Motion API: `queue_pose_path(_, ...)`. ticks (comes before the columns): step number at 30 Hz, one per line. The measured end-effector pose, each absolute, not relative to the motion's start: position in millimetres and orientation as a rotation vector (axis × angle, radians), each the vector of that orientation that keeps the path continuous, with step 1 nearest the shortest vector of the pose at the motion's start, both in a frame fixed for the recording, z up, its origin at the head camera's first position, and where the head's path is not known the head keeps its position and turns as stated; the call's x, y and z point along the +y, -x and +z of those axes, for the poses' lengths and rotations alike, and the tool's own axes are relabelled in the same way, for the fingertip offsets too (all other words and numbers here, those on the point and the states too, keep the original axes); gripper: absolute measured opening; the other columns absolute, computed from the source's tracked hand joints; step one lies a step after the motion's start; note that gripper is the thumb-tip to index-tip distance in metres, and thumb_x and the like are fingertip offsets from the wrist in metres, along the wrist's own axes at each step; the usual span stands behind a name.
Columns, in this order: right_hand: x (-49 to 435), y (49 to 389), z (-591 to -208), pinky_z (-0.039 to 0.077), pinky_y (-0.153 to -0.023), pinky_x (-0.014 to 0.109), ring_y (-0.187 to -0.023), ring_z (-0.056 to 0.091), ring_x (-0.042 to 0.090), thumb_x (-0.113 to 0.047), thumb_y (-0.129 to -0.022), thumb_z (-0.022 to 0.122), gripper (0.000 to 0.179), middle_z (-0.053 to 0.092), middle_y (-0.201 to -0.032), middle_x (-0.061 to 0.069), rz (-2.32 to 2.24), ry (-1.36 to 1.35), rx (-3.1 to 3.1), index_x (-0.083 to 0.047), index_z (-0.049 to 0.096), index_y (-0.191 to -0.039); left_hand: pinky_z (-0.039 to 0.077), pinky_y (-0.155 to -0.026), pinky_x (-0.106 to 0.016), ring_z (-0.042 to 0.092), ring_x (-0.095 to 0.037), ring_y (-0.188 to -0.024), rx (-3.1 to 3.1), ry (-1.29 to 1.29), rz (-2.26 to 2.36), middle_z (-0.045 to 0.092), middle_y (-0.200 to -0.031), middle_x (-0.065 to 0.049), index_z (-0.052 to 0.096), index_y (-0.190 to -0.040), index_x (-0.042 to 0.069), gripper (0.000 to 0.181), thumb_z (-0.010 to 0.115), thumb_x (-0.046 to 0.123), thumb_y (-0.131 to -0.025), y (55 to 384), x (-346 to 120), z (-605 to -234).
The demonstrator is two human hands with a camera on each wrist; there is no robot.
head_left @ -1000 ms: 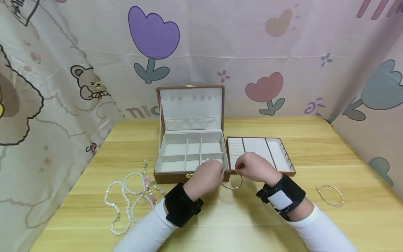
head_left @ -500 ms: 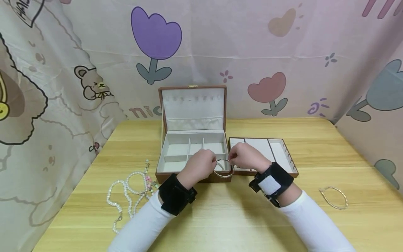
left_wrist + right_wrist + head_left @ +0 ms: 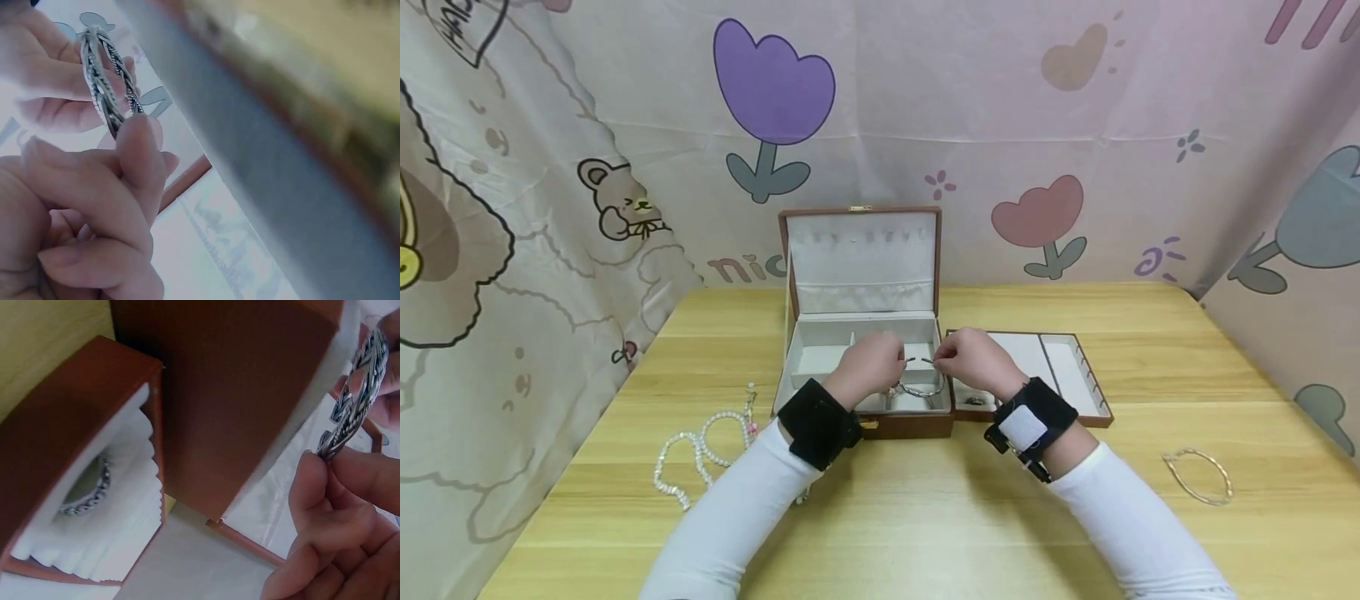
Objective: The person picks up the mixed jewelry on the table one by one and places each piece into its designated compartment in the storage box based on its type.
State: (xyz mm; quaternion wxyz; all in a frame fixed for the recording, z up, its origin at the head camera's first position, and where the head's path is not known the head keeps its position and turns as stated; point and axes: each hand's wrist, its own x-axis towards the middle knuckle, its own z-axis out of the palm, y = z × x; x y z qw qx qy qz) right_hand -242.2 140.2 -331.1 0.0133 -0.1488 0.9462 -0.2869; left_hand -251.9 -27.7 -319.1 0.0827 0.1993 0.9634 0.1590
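Note:
A silver braided cuff bracelet (image 3: 921, 394) with a gap in its band hangs over the front right compartments of the jewelry box (image 3: 910, 427). My left hand (image 3: 871, 365) pinches one side of it between thumb and finger. On the opposite side, my right hand (image 3: 981, 362) pinches the band near the gap, as the right wrist view shows. The braided pattern of the bracelet (image 3: 99, 81) also appears in the left wrist view, between both hands. Beneath my right hand, a silver ring (image 3: 87, 494) sits in the white ring rolls of the brown tray (image 3: 125, 369).
Behind the compartments, the box lid (image 3: 865, 258) stands raised. White bead necklaces (image 3: 673, 450) lie on the wooden table (image 3: 925, 525) at left, partly behind my left sleeve. A thin gold bangle (image 3: 1198, 477) lies at right. A printed cloth (image 3: 880, 100) hangs behind the table.
Both hands have moved left and away from me, carrying the bracelet from in front of the box to above its compartments. The bracelet's gap now faces the far side.

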Motion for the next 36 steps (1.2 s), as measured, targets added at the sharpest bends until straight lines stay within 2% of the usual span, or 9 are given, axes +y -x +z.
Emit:
queue_pose_path(6,141,244,-334,0.050,-0.068,0.029,-0.078,0.062,0.017,-0.012,-0.087,0.059,0.019,0.070,-0.092,0.011,-0.966,0.470,2.972,-0.001,0.070,-0.098,0.029,-0.040,-0.022,0.038,-0.011,-0.045,2.891,-0.588,0.410,0.038,-0.051,0.003,0.042,-0.055,0.013,0.037,0.048,0.008,-0.091,263,-26,-313)
queue_pose_path(10,140,245,-332,0.049,-0.066,0.027,-0.082,0.061,0.019,-0.012,-0.088,0.057,0.022,0.069,-0.096,0.012,-1.036,0.492,2.962,-0.001,0.068,-0.104,0.031,-0.042,-0.022,0.039,-0.011,-0.045,2.904,-0.569,0.377,0.043,-0.050,0.003,0.042,-0.053,0.012,0.037,0.046,0.001,-0.087,272,-27,-305)
queue_pose_path(15,140,246,-329,0.046,-0.064,0.025,-0.082,0.058,0.019,-0.012,-0.088,0.056,0.023,0.067,-0.103,0.014,-1.066,0.515,2.953,-0.002,0.067,-0.106,0.034,-0.040,-0.021,0.039,-0.011,-0.045,2.865,-0.468,0.381,0.048,-0.053,0.001,0.047,-0.054,0.011,0.031,0.050,-0.005,-0.081,287,-26,-297)
queue_pose_path(19,141,252,-329,0.050,-0.071,0.030,-0.086,0.061,0.021,-0.006,-0.086,0.056,0.022,0.067,-0.105,0.015,-0.996,0.571,2.982,-0.001,0.068,-0.104,0.033,-0.039,-0.021,0.036,-0.011,-0.044,2.857,-0.418,0.409,0.042,-0.050,0.002,0.042,-0.051,0.012,0.034,0.053,-0.008,-0.077,298,-25,-298)
queue_pose_path(22,140,259,-331,0.052,-0.075,0.035,-0.085,0.063,0.022,-0.001,-0.082,0.059,0.019,0.069,-0.098,0.013,-0.861,0.660,3.055,-0.001,0.070,-0.097,0.031,-0.040,-0.022,0.033,-0.011,-0.044,2.842,-0.408,0.423,0.036,-0.048,0.003,0.037,-0.048,0.013,0.038,0.053,-0.009,-0.074,305,-23,-301)
queue_pose_path(24,139,265,-334,0.051,-0.078,0.040,-0.085,0.065,0.022,0.000,-0.080,0.062,0.016,0.071,-0.093,0.010,-0.720,0.727,3.117,-0.004,0.072,-0.091,0.034,-0.041,-0.022,0.036,-0.011,-0.045,2.836,-0.399,0.423,0.038,-0.048,0.003,0.038,-0.048,0.013,0.038,0.054,-0.009,-0.075,307,-23,-304)
queue_pose_path(28,136,273,-339,0.042,-0.081,0.045,-0.080,0.065,0.016,-0.004,-0.078,0.068,0.011,0.071,-0.084,-0.001,-0.381,0.872,3.183,-0.012,0.074,-0.081,0.037,-0.042,-0.022,0.039,-0.012,-0.046,2.840,-0.413,0.422,0.040,-0.047,0.003,0.040,-0.047,0.013,0.037,0.054,-0.008,-0.075,314,-23,-311)
queue_pose_path(32,130,278,-338,0.030,-0.073,0.036,-0.065,0.054,0.008,-0.005,-0.077,0.068,0.015,0.066,-0.072,-0.007,-0.068,1.015,3.169,-0.016,0.072,-0.069,0.035,-0.043,-0.021,0.037,-0.013,-0.047,2.857,-0.447,0.368,0.040,-0.050,0.001,0.041,-0.048,0.012,0.036,0.051,-0.010,-0.075,319,-21,-320)
queue_pose_path(36,122,281,-335,0.020,-0.066,0.030,-0.056,0.040,0.009,-0.005,-0.075,0.068,0.021,0.057,-0.059,-0.008,0.142,1.111,3.181,-0.017,0.066,-0.059,0.038,-0.046,-0.020,0.043,-0.014,-0.052,2.888,-0.502,0.312,0.049,-0.057,-0.001,0.046,-0.053,0.011,0.032,0.052,-0.011,-0.076,320,-21,-327)
